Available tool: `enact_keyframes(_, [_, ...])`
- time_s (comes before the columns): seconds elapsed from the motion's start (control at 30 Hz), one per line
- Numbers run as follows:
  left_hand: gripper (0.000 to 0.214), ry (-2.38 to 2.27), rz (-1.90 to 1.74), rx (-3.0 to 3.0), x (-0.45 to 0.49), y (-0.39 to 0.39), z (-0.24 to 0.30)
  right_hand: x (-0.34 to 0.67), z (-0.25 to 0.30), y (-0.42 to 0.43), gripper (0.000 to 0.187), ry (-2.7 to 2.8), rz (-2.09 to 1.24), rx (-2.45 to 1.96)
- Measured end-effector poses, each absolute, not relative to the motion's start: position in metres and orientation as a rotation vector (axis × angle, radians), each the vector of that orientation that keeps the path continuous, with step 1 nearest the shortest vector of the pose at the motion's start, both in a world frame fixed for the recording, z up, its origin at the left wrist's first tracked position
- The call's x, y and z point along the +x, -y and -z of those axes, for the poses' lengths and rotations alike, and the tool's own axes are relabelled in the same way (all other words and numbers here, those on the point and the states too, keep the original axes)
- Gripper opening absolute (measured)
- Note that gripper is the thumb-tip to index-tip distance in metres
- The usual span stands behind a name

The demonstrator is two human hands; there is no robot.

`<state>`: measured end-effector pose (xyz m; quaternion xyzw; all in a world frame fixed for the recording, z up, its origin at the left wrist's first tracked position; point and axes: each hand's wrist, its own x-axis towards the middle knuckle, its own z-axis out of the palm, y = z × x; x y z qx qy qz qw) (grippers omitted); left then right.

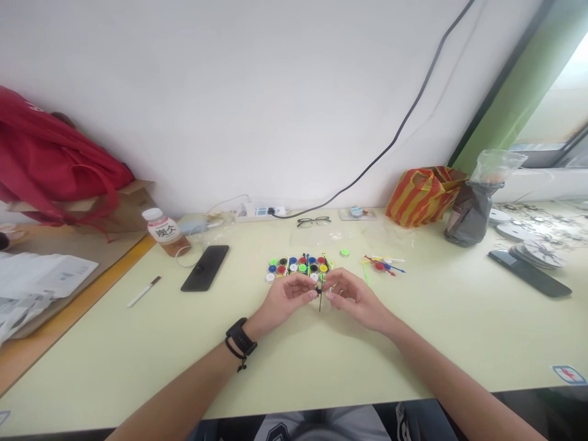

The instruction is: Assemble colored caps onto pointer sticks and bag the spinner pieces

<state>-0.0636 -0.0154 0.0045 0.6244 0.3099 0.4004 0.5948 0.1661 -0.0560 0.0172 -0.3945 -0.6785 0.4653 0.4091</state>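
Note:
My left hand (288,297) and my right hand (351,295) meet over the middle of the pale green table (138,355). Their fingertips pinch a thin black stick (320,298) with a small black disc on it, held upright between them. Just behind the hands lies a cluster of several coloured small discs (298,267) with a few coloured sticks across them. A single green disc (344,252) lies apart to the right. A black watch sits on my left wrist.
Coloured sticks with a red disc (383,264) lie right of the cluster. A black phone (205,267), a drink bottle (166,233), a pen (144,291), glasses (313,221), a power strip (261,212), a striped bag (425,195) and a second phone (530,273) stand around.

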Motion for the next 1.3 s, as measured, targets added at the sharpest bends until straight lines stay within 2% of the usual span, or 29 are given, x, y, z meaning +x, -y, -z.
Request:
enact_keyframes(0.13, [0.031,-0.726,-0.933,1.441,-0.064,0.015,-0.005,0.164,-0.008,0.057,0.082,1.705,-1.083,-1.007])
enact_keyframes(0.2, [0.032,-0.731,-0.937,1.44,-0.064,0.015,-0.006,0.163,-0.006,0.058,0.093,1.676,-1.061,-0.997])
enact_keyframes(0.23, [0.032,-0.735,-0.94,1.438,-0.064,0.015,-0.006,0.163,-0.006,0.058,0.086,1.664,-1.052,-1.002])
enact_keyframes(0.27, [0.032,-0.74,-0.944,1.436,-0.064,0.015,-0.005,0.164,-0.007,0.058,0.069,1.671,-1.06,-1.011])
enact_keyframes(0.3, [0.032,-0.744,-0.948,1.431,-0.064,0.015,-0.005,0.164,-0.009,0.058,0.044,1.696,-1.095,-1.017])
enact_keyframes(0.33, [0.032,-0.747,-0.953,1.426,-0.064,0.015,-0.005,0.166,-0.011,0.058,0.029,1.733,-1.155,-1.015])
enact_keyframes(0.4, [0.032,-0.748,-0.961,1.418,-0.064,0.015,-0.004,0.168,-0.014,0.057,0.056,1.811,-1.28,-0.985])
enact_keyframes(0.43, [0.032,-0.747,-0.962,1.417,-0.063,0.015,-0.004,0.169,-0.016,0.056,0.062,1.83,-1.299,-0.971])
enact_keyframes(0.5, [0.033,-0.745,-0.958,1.421,-0.063,0.015,-0.004,0.169,-0.016,0.056,0.053,1.794,-1.219,-0.979])
enact_keyframes(0.57, [0.033,-0.746,-0.951,1.426,-0.063,0.015,-0.005,0.168,-0.015,0.056,0.03,1.736,-1.108,-1.004])
enact_keyframes(0.6, [0.033,-0.748,-0.949,1.428,-0.063,0.015,-0.006,0.167,-0.014,0.057,0.034,1.711,-1.082,-1.012])
enact_keyframes(0.67, [0.032,-0.746,-0.949,1.432,-0.064,0.015,-0.006,0.165,-0.011,0.058,0.062,1.682,-1.072,-1.012])
enact_keyframes(0.7, [0.031,-0.743,-0.949,1.435,-0.064,0.015,-0.006,0.164,-0.01,0.058,0.07,1.67,-1.067,-1.013])
enact_keyframes(0.73, [0.03,-0.74,-0.949,1.438,-0.064,0.015,-0.006,0.164,-0.009,0.058,0.069,1.657,-1.058,-1.018])
enact_keyframes(0.83, [0.03,-0.736,-0.953,1.44,-0.064,0.014,-0.003,0.165,-0.008,0.057,0.028,1.708,-1.103,-1.021])
enact_keyframes(0.9, [0.031,-0.743,-0.96,1.437,-0.064,0.014,-0.002,0.168,-0.01,0.055,0.054,1.76,-1.207,-1.006])
enact_keyframes(0.93, [0.032,-0.746,-0.96,1.438,-0.064,0.014,-0.002,0.168,-0.01,0.053,0.06,1.769,-1.248,-1.001])
enact_keyframes(1.0, [0.032,-0.753,-0.954,1.446,-0.064,0.014,-0.002,0.169,-0.012,0.052,0.057,1.736,-1.262,-1.024])
enact_keyframes(1.13, [0.031,-0.739,-0.948,1.474,-0.063,0.015,-0.005,0.164,-0.011,0.052,0.039,1.737,-1.236,-1.045])
enact_keyframes(1.3, [0.032,-0.711,-0.904,1.492,-0.063,0.019,-0.007,0.159,-0.008,0.054,0.041,1.815,-1.211,-1.023])
